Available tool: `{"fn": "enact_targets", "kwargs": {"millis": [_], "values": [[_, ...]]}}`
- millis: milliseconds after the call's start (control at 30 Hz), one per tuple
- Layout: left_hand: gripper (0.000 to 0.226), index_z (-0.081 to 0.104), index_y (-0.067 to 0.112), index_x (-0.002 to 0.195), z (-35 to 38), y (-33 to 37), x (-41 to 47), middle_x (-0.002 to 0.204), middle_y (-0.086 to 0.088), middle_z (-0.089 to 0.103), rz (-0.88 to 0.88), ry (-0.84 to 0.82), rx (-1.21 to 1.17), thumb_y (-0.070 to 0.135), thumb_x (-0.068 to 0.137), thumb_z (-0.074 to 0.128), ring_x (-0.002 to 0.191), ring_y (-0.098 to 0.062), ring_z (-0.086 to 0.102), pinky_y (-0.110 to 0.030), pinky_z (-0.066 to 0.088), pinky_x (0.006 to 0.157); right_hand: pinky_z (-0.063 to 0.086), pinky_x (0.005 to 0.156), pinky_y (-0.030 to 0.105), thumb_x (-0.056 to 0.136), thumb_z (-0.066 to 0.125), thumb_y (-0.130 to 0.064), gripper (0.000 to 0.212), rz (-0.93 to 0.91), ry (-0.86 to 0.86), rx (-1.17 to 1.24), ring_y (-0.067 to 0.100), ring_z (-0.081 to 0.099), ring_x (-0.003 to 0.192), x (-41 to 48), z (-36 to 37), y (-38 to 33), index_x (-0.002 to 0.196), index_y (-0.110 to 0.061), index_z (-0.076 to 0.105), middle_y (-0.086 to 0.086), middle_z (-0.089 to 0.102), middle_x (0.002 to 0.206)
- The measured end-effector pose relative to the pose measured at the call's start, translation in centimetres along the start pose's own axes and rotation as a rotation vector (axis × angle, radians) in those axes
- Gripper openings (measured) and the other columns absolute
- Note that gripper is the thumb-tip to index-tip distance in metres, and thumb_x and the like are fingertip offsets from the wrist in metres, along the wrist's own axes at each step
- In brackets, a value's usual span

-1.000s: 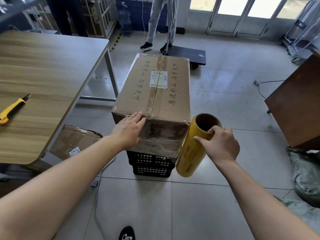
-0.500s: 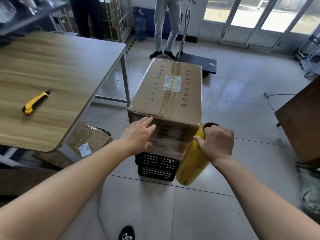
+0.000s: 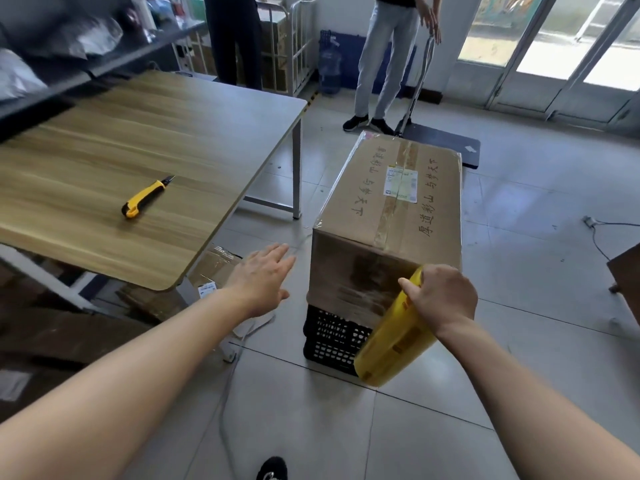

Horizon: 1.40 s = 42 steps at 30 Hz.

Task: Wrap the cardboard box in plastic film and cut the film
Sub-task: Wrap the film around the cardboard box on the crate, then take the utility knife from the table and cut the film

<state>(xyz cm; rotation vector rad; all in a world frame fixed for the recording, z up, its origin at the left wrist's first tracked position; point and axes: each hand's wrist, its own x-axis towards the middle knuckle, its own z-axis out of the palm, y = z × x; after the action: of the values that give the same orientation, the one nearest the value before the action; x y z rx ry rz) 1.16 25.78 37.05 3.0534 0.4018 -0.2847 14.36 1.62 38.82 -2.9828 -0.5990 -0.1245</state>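
Between your left hand and your right hand, the cardboard box is matt brown board with a shiny tape strip and a paper label, and its near face wears wrinkled, glossy plastic film. The film roll in your right hand is slick yellow plastic, the crate just beneath it black perforated plastic. Left of your left hand the table shows smooth wood grain.

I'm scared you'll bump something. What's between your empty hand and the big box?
Nothing solid. In the head view, only bare floor tile shows in the gap between the left hand and the cardboard box, which it does not touch.
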Motion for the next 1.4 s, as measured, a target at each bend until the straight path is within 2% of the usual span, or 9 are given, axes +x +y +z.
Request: {"fn": "enact_targets", "kwargs": {"millis": [200, 300, 533, 667, 800, 933, 1067, 1200, 1400], "values": [[0.069, 0.021, 0.017, 0.152, 0.9, -4.4, -0.2, 0.163, -0.005, 0.011, -0.083, -0.029, -0.011, 0.037, 0.095, 0.053, 0.151, -0.021, 0.008, -0.037, 0.014, 0.121, 0.055, 0.059, 0.035, 0.083, 0.064, -0.052, 0.041, -0.014, 0.011, 0.004, 0.024, 0.06, 0.064, 0.0, 0.8, -1.8, 0.067, -0.014, 0.061, 0.004, 0.062, 0.068], [0.068, 0.023, 0.016, 0.151, 1.5, -5.8, 0.0, 0.163, -0.005, 0.013, -0.105, -0.039, -0.007, 0.038, 0.095, 0.054, 0.151, -0.021, 0.01, -0.037, 0.017, 0.121, 0.054, 0.055, 0.034, 0.083, 0.064, -0.049, 0.04, -0.038, 0.009, 0.019, 0.023, 0.059, 0.061, -0.1, 1.0, -3.1, 0.06, -0.018, 0.053, 0.001, 0.058, 0.064], [0.069, 0.022, 0.017, 0.152, 1.4, -9.6, 0.4, 0.163, -0.006, 0.013, -0.184, -0.038, -0.011, 0.035, 0.094, 0.055, 0.151, -0.021, 0.01, -0.036, 0.016, 0.119, 0.044, 0.054, 0.026, 0.086, 0.061, -0.047, 0.04, -0.084, 0.003, 0.048, 0.02, 0.053, 0.062, 0.1, 1.5, -6.5, 0.063, -0.015, 0.051, 0.0, 0.055, 0.067], [0.069, 0.02, 0.017, 0.152, 1.6, -11.2, 0.4, 0.163, -0.006, 0.01, -0.21, -0.048, -0.02, 0.036, 0.095, 0.054, 0.151, -0.021, 0.008, -0.036, 0.015, 0.119, 0.05, 0.059, 0.031, 0.087, 0.059, -0.048, 0.04, -0.119, -0.01, 0.063, 0.021, 0.058, 0.068, 0.5, 1.8, -8.9, 0.064, -0.016, 0.049, 0.0, 0.055, 0.071], [0.068, 0.02, 0.018, 0.153, 2.0, -12.3, 0.5, 0.163, -0.005, 0.011, -0.216, -0.056, -0.021, 0.038, 0.095, 0.052, 0.151, -0.02, 0.009, -0.035, 0.015, 0.119, 0.049, 0.061, 0.03, 0.088, 0.056, -0.05, 0.037, -0.167, -0.035, 0.054, 0.02, 0.059, 0.074, 0.9, 1.9, -11.2, 0.071, -0.018, 0.049, 0.0, 0.058, 0.079], [0.068, 0.021, 0.018, 0.152, 2.3, -13.3, 0.5, 0.163, -0.005, 0.012, -0.218, -0.057, -0.011, 0.041, 0.095, 0.051, 0.151, -0.02, 0.009, -0.036, 0.016, 0.119, 0.042, 0.057, 0.027, 0.089, 0.055, -0.05, 0.037, -0.221, -0.055, 0.037, 0.017, 0.052, 0.069, 1.1, 2.6, -13.3, 0.071, -0.019, 0.046, -0.003, 0.053, 0.077], [0.069, 0.021, 0.019, 0.152, 2.6, -15.0, 0.6, 0.163, -0.003, 0.011, -0.243, -0.059, 0.003, 0.04, 0.095, 0.052, 0.151, -0.019, 0.008, -0.036, 0.016, 0.118, 0.046, 0.06, 0.029, 0.088, 0.056, -0.05, 0.037, -0.27, -0.071, 0.048, 0.019, 0.059, 0.074, 1.3, 3.1, -15.1, 0.072, -0.018, 0.049, -0.001, 0.06, 0.08], [0.068, 0.023, 0.02, 0.152, 3.0, -17.6, 0.9, 0.164, -0.003, 0.011, -0.309, -0.063, -0.01, 0.039, 0.095, 0.054, 0.151, -0.02, 0.008, -0.038, 0.016, 0.119, 0.045, 0.057, 0.028, 0.087, 0.058, -0.051, 0.039, -0.297, -0.055, 0.05, 0.016, 0.054, 0.066, 1.6, 3.7, -16.1, 0.068, -0.019, 0.048, -0.004, 0.053, 0.071], [0.057, 0.033, 0.018, 0.146, 3.8, -22.5, 2.3, 0.163, -0.006, 0.009, -0.426, -0.037, -0.056, 0.038, 0.096, 0.052, 0.15, -0.024, 0.01, -0.041, 0.02, 0.117, 0.034, 0.048, 0.027, 0.082, 0.066, -0.046, 0.052, -0.341, -0.012, 0.078, 0.017, 0.048, 0.054, 2.4, 5.2, -16.9, 0.053, -0.023, 0.029, -0.005, 0.043, 0.057]]}}
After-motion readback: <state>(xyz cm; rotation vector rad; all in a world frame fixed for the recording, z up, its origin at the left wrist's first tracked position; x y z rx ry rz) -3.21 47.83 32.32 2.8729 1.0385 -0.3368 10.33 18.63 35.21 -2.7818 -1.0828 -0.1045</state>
